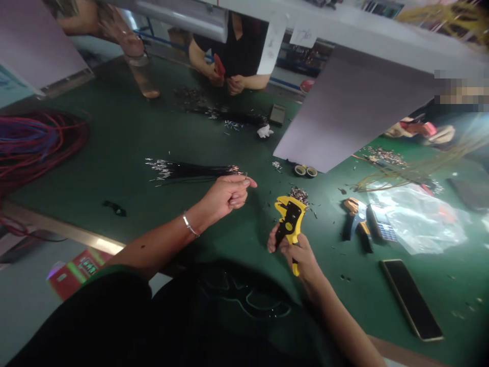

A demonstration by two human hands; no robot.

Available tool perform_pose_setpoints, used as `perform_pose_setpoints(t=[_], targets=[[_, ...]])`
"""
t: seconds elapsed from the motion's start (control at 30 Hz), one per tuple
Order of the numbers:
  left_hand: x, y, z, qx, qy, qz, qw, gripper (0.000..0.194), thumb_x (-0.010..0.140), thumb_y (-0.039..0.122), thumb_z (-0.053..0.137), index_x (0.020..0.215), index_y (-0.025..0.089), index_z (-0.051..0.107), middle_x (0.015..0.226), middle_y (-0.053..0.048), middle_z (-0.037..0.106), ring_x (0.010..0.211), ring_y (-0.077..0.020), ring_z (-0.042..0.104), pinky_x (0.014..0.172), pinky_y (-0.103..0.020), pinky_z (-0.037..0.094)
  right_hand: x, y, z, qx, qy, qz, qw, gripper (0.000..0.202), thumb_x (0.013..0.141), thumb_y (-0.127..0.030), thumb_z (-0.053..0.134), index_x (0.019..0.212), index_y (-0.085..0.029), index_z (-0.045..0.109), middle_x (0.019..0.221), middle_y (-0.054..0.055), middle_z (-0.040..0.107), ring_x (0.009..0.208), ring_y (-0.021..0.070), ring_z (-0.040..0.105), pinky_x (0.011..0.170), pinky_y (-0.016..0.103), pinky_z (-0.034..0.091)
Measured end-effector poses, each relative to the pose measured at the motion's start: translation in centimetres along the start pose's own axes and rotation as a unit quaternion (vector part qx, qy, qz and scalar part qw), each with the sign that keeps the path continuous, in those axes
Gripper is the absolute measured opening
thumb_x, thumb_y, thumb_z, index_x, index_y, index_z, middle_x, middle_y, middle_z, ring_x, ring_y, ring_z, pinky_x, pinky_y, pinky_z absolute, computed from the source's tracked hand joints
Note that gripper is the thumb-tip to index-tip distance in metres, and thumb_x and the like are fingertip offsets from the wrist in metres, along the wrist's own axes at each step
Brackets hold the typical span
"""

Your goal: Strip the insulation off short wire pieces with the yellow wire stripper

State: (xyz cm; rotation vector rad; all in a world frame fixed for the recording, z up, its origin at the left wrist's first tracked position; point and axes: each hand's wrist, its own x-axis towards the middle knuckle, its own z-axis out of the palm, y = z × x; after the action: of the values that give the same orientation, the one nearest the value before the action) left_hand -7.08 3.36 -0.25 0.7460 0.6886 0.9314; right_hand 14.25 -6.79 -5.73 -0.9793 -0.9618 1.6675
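My left hand (231, 193) is closed in a pinch at the right end of a bundle of black wires (198, 171). A thin wire tip shows at its fingertips; the rest of that wire is mostly hidden by the hand. The bundle lies on the green table, with silvery ends to the left and coppery ends to the right. My right hand (301, 252) is wrapped around the handles of a yellow and black wire stripper (292, 219), whose jaws point up and away from me. Just beyond the stripper lies a small pile of cut scraps (298, 194).
Right of the stripper lie orange and blue pliers (356, 221), a calculator (383, 223), a clear plastic bag (424, 219) and a phone (411, 299). Tape rolls (305, 171) sit by a grey divider (344, 112). Red and blue wires (34, 142) fill the left. A co-worker's hands (235, 84) work opposite.
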Motion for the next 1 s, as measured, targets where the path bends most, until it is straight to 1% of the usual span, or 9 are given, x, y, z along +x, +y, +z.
perform_pose_setpoints(t=[0.07, 0.13, 0.23, 0.33, 0.6, 0.8, 1.0], targets=[[-0.2, 0.1, 0.0, 0.003, -0.012, 0.014, 1.0, 0.011, 0.086, 0.014, 0.057, 0.082, 0.009, 0.066, 0.043, 0.009, 0.029, 0.035, -0.0026, 0.025, 0.04, -0.017, 0.019, -0.3, -0.2, 0.2, 0.03, -0.052, 0.012, 0.998, 0.039, 0.055, -0.01, 0.057, 0.093, -0.016, 0.06, 0.071, 0.002, 0.062, 0.062, 0.0195, 0.057, 0.061, 0.037, 0.046], [-0.3, 0.1, 0.1, 0.002, -0.024, 0.011, 1.0, 0.011, 0.086, 0.015, 0.057, 0.083, 0.009, 0.066, 0.043, 0.009, 0.029, 0.035, -0.0028, 0.025, 0.04, -0.017, 0.019, -0.7, -0.4, 0.5, 0.034, -0.095, 0.029, 0.995, 0.04, 0.056, -0.012, 0.059, 0.097, -0.015, 0.061, 0.073, 0.004, 0.064, 0.064, 0.0203, 0.058, 0.063, 0.037, 0.046], [-0.5, 0.0, 0.4, -0.003, -0.038, -0.009, 0.999, 0.012, 0.086, 0.015, 0.056, 0.082, 0.01, 0.065, 0.042, 0.008, 0.029, 0.036, -0.0032, 0.024, 0.039, -0.017, 0.019, -1.4, -0.7, 1.2, 0.026, -0.13, 0.053, 0.99, 0.04, 0.058, -0.014, 0.062, 0.098, -0.015, 0.061, 0.076, 0.005, 0.064, 0.066, 0.0207, 0.059, 0.066, 0.037, 0.046], [-0.7, -0.2, 0.6, -0.003, -0.05, -0.022, 0.999, 0.013, 0.087, 0.014, 0.055, 0.083, 0.01, 0.066, 0.043, 0.008, 0.028, 0.036, -0.0029, 0.023, 0.039, -0.018, 0.018, -1.6, -0.8, 1.6, 0.028, -0.151, 0.057, 0.987, 0.038, 0.059, -0.016, 0.064, 0.097, -0.014, 0.062, 0.075, 0.005, 0.064, 0.067, 0.0211, 0.059, 0.068, 0.037, 0.046], [-0.9, 0.0, 0.6, -0.003, -0.066, -0.032, 0.997, 0.011, 0.084, 0.013, 0.055, 0.083, 0.011, 0.066, 0.044, 0.009, 0.027, 0.037, -0.003, 0.022, 0.039, -0.018, 0.018, -1.4, -0.4, 1.8, 0.079, -0.161, 0.09, 0.98, 0.04, 0.057, -0.015, 0.066, 0.097, -0.014, 0.064, 0.075, 0.005, 0.063, 0.067, 0.0215, 0.059, 0.067, 0.039, 0.047], [-0.9, -0.2, 0.8, 0.014, -0.048, -0.049, 0.998, 0.01, 0.084, 0.011, 0.056, 0.081, 0.012, 0.065, 0.044, 0.009, 0.027, 0.037, -0.0026, 0.021, 0.039, -0.018, 0.017, -1.5, -0.2, 2.1, 0.088, -0.165, 0.109, 0.976, 0.038, 0.059, -0.018, 0.068, 0.097, -0.013, 0.064, 0.076, 0.006, 0.063, 0.068, 0.0226, 0.06, 0.067, 0.04, 0.049], [-0.8, -0.7, 0.6, 0.016, -0.057, -0.049, 0.997, 0.011, 0.084, 0.011, 0.055, 0.083, 0.012, 0.066, 0.044, 0.009, 0.028, 0.037, -0.0026, 0.021, 0.039, -0.018, 0.017, -1.5, -0.1, 2.2, 0.104, -0.169, 0.105, 0.975, 0.036, 0.06, -0.02, 0.071, 0.095, -0.012, 0.064, 0.073, 0.005, 0.063, 0.066, 0.0219, 0.06, 0.065, 0.039, 0.049]])
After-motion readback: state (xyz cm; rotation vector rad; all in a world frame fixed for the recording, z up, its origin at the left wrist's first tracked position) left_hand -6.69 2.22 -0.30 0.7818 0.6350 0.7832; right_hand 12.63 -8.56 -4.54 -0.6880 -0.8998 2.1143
